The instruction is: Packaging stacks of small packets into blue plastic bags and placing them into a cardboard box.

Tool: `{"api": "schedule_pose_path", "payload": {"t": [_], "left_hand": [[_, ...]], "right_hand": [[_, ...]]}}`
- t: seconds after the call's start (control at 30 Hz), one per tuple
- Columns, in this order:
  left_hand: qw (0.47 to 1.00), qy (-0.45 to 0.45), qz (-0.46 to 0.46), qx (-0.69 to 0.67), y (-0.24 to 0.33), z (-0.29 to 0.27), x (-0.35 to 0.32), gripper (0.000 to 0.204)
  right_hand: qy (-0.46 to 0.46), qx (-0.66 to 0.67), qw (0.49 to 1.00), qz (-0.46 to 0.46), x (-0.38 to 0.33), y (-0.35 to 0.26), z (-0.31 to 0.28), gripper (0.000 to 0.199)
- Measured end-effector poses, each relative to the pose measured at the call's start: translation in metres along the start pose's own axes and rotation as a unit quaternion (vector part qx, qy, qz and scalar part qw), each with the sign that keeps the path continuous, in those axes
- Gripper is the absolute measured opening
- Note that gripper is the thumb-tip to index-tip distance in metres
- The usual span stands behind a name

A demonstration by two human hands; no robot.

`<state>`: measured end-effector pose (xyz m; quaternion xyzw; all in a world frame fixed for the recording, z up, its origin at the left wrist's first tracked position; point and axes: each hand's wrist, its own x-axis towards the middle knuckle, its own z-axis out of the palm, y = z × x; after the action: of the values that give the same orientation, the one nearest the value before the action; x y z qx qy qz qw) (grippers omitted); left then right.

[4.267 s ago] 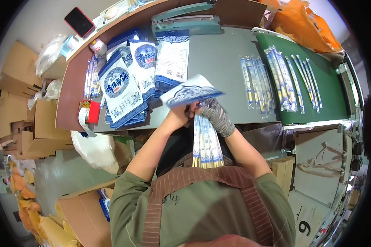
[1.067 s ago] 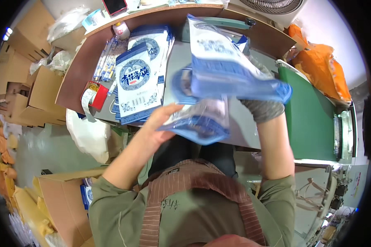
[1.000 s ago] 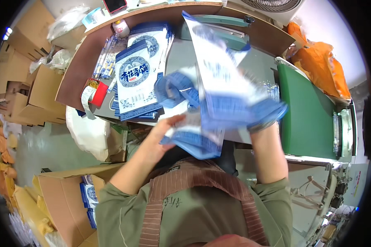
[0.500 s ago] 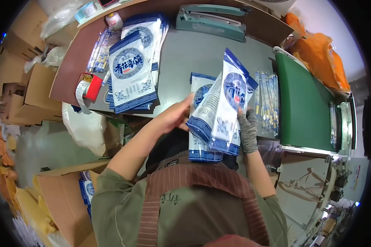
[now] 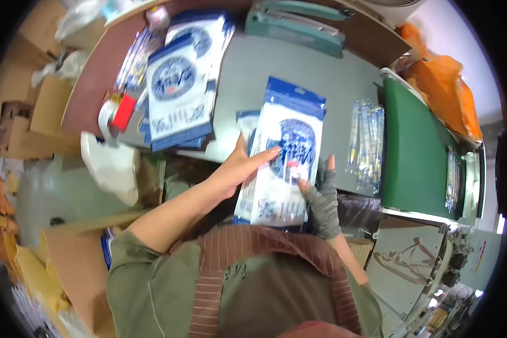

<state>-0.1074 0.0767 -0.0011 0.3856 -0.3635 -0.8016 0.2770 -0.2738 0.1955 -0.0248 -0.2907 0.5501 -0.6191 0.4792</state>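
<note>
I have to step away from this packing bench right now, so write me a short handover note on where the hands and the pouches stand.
Left hand: bare, fingers flat on the front of the blue and white pouch.
Right hand: in a grey fingerless glove, gripping the same pouch at its right edge.
Pouch: held upright over the near edge of the grey table.
Done: cannot tell whether the pouch is filled or sealed.
Left: a stack of pouches at the left, clear sachet strips at the right, and a teal sealer at the far edge.
</note>
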Motion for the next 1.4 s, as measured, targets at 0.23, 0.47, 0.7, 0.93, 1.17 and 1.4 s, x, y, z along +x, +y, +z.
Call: {"api": "schedule_pose_path", "payload": {"t": [0.23, 0.47, 0.7, 0.93, 1.17, 1.4], "left_hand": [[0.954, -0.047, -0.053, -0.293, -0.062, -0.01, -0.061, 0.05], [0.888, 0.242, 0.356, -0.161, -0.039, -0.034, -0.227, 0.083], [0.707, 0.394, 0.353, -0.469, -0.103, -0.098, -0.448, 0.046], [0.738, 0.438, 0.277, -0.432, -0.197, -0.341, -0.447, 0.037], [0.577, 0.809, -0.113, -0.006, -0.282, -0.499, -0.385, 0.151], [0.9, 0.362, -0.217, 0.112, -0.163, -0.564, -0.347, 0.085]], "right_hand": [[-0.178, 0.161, 0.9, 0.365, -0.012, -0.015, 0.008, 0.068], [-0.494, -0.159, 0.845, 0.128, -0.047, -0.05, 0.151, 0.061], [-0.753, -0.128, 0.553, 0.333, -0.195, 0.0, 0.335, 0.059], [-0.655, -0.175, 0.689, 0.256, -0.178, 0.089, 0.378, 0.085], [-0.473, -0.208, 0.856, -0.005, -0.047, 0.015, 0.233, 0.07], [0.129, -0.443, 0.883, -0.082, -0.018, 0.069, -0.123, 0.044]]}}
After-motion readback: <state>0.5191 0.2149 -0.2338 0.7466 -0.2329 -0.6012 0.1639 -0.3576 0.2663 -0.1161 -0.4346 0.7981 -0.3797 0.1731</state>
